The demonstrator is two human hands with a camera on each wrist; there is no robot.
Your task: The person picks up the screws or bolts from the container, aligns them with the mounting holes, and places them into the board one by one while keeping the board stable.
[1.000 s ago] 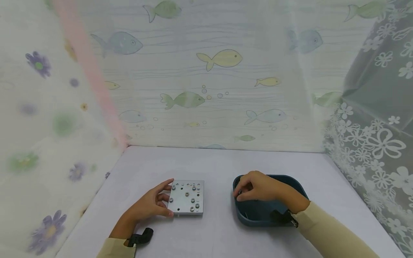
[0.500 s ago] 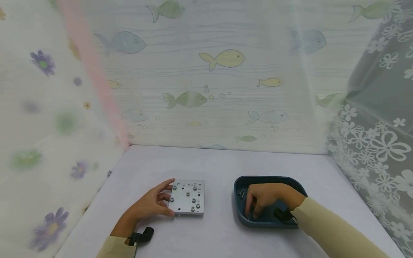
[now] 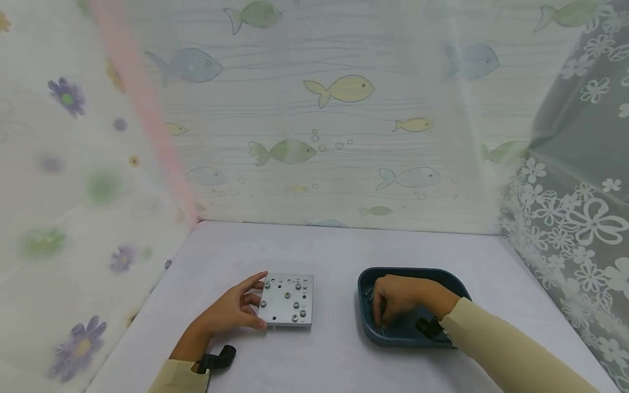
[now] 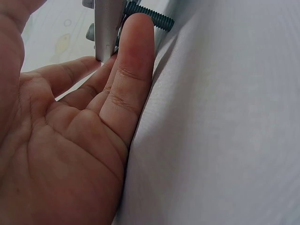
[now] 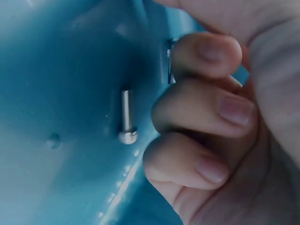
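A square metal plate with several socket head screws set in it is on the white table. My left hand grips it along its left side, thumb at the near corner, index finger at the far one. In the left wrist view a dark threaded shank sticks out below the plate's edge. My right hand reaches down into a dark blue tray, fingers curled. One screw shows partly behind the index finger, and I cannot tell whether it is held. Another screw lies beside the fingers.
More small screws lie by the tray's left wall. The white table stretches between plate and tray. A fish-print curtain hangs behind, with a flowered cloth at left and white lace at right.
My right hand has moved from the tray's left rim down towards its near left part, uncovering the screws by the wall. The left hand keeps its grip on the plate.
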